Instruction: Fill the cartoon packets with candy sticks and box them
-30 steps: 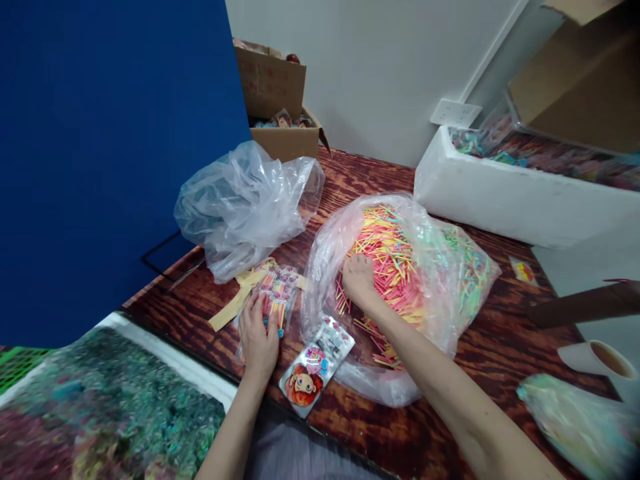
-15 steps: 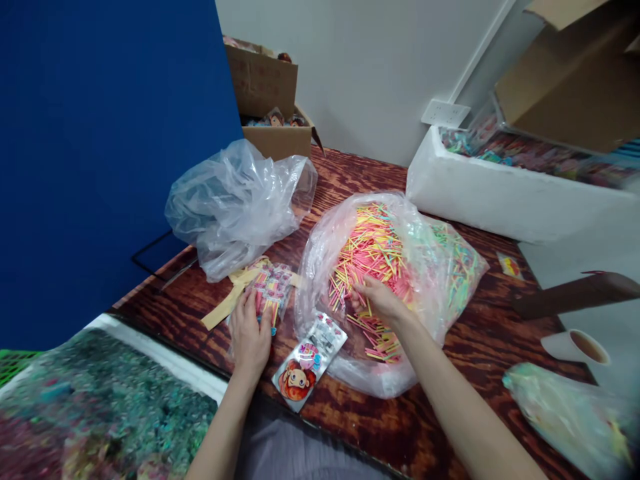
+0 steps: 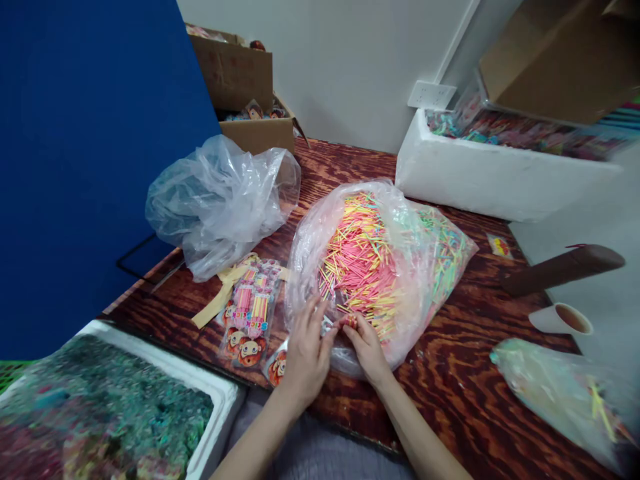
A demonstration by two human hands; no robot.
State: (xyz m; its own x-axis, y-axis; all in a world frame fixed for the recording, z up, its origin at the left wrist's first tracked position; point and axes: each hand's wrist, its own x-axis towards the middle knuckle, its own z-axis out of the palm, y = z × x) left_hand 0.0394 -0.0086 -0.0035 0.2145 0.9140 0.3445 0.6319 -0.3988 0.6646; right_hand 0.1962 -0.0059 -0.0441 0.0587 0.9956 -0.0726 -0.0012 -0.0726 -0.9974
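My left hand [image 3: 309,353] is over a printed packet, its thumb and fingers curled toward my right hand [image 3: 369,345]. Between the fingertips of both hands is a small bunch of pink and yellow sticks [image 3: 348,321], partly hidden. Beneath my left hand, the packet [image 3: 277,368] shows a cartoon head at its lower end; most of it is covered. In front of my hands, an opened clear plastic bag [image 3: 306,248] holds a heap of loose pink, yellow and green sticks [image 3: 357,267]. Filled printed packets [image 3: 250,313] lie overlapped to the left.
Crumpled clear plastic [image 3: 225,200] and beige strips [image 3: 213,310] lie left. A cardboard box [image 3: 265,133] and a white foam box [image 3: 500,180] stand behind. A paper cup [image 3: 547,321], a brown cylinder [image 3: 565,270] and a filled bag [image 3: 550,387] sit right. Another foam box [image 3: 220,400] adjoins the table's front-left.
My left hand has left the filled packets and moved right, over the single packet. My right hand has drawn back from the heap with sticks, and both hands now meet.
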